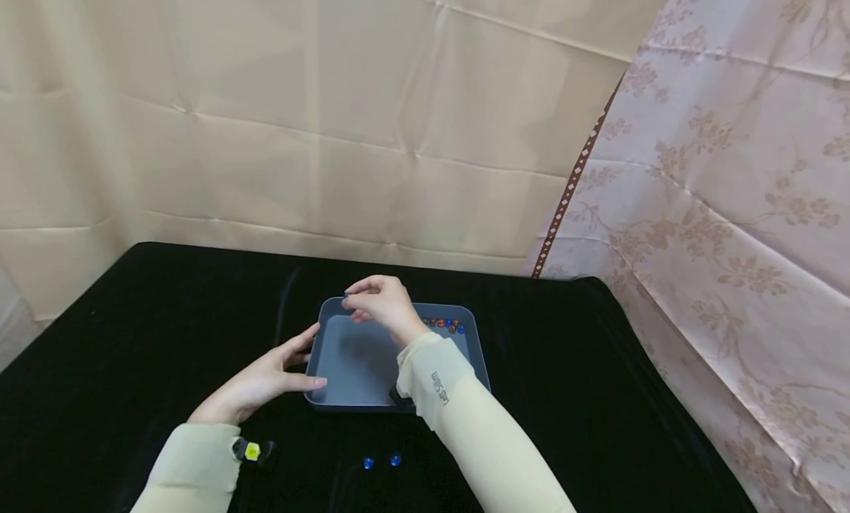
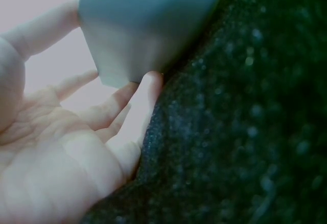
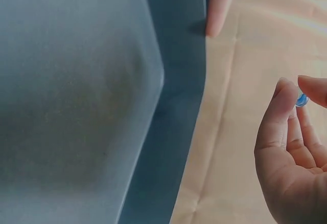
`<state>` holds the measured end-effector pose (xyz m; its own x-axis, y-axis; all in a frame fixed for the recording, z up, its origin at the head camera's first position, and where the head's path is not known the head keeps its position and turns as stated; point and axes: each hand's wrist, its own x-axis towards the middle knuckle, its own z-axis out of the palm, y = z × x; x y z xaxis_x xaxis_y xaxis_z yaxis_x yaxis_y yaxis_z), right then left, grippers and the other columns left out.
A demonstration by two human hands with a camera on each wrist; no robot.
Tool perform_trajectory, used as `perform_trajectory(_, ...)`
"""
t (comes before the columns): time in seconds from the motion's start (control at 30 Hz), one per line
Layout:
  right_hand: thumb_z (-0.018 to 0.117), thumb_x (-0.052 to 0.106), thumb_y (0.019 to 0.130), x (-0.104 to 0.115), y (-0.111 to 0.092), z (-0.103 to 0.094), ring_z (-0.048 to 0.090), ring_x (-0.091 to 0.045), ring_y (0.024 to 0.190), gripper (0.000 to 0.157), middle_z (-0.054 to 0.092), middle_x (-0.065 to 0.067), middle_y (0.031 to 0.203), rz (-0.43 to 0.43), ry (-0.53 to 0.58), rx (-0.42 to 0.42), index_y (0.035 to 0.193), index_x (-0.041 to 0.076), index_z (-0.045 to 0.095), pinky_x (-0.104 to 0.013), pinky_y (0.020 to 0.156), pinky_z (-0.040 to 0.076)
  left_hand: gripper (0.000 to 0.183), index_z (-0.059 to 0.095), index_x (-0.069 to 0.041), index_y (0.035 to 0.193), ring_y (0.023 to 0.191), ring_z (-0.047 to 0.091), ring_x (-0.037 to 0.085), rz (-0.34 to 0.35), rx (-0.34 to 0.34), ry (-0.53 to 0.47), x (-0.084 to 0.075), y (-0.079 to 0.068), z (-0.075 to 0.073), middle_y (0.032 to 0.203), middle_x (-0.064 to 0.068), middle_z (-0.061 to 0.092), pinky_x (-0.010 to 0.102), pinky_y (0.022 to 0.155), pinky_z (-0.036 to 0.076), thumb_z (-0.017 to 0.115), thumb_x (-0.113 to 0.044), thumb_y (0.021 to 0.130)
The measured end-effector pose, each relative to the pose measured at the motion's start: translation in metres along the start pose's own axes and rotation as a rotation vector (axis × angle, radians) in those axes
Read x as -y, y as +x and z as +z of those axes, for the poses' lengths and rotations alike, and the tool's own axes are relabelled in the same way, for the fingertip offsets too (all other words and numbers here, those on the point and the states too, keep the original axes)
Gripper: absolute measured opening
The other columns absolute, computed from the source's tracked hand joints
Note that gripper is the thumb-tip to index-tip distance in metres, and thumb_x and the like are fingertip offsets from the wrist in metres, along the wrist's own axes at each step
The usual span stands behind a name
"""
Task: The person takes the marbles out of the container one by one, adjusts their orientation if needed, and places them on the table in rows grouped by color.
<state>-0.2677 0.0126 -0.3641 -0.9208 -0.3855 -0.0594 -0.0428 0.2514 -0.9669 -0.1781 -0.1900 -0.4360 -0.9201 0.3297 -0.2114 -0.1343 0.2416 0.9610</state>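
A shallow blue-grey tray (image 1: pixel 358 365) sits on the black cloth. My left hand (image 1: pixel 265 380) holds its left side, thumb over the rim near the front corner and fingers along the outer wall. In the left wrist view the fingers (image 2: pixel 135 117) touch the tray's wall (image 2: pixel 133 35). Above the tray's far left part, my right hand (image 1: pixel 385 306) pinches a small blue glass marble (image 3: pixel 302 100) between thumb and forefinger. Several red-brown and blue marbles (image 1: pixel 441 322) lie along the tray's far right side, partly hidden by the right wrist.
Two blue marbles (image 1: pixel 395 459) lie on the black cloth (image 1: pixel 199 314) in front of the tray. A beige curtain (image 1: pixel 265 129) hangs behind the table, and a flowered curtain (image 1: pixel 730 203) at the right.
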Motion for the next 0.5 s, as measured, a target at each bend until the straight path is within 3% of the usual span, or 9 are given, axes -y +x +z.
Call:
perform_trajectory(0.23,0.072,0.01,0.087,-0.002,-0.016,-0.008,0.072,-0.025,0.074,0.025,0.075,-0.015,0.096,-0.02,0.021,-0.003,0.109,-0.002,0.069,-0.038,0.078,0.062,0.091,0.011,-0.018,0.161,0.142,0.025,0.047,-0.005,-0.006,0.007,0.002,0.001,0.001,0.164,0.021,0.013,0.068,0.11,0.031,0.069,-0.024,0.091)
perform_trajectory(0.5,0.072,0.011,0.087,-0.005,-0.03,-0.016,0.072,-0.019,0.073,0.03,0.075,-0.014,0.095,-0.03,0.093,-0.007,0.111,-0.006,0.066,-0.037,0.078,0.062,0.091,0.012,-0.02,0.161,0.143,0.024,0.047,-0.014,-0.02,0.002,0.0,0.0,0.0,0.165,0.02,0.012,0.068,0.11,0.031,0.07,-0.025,0.091)
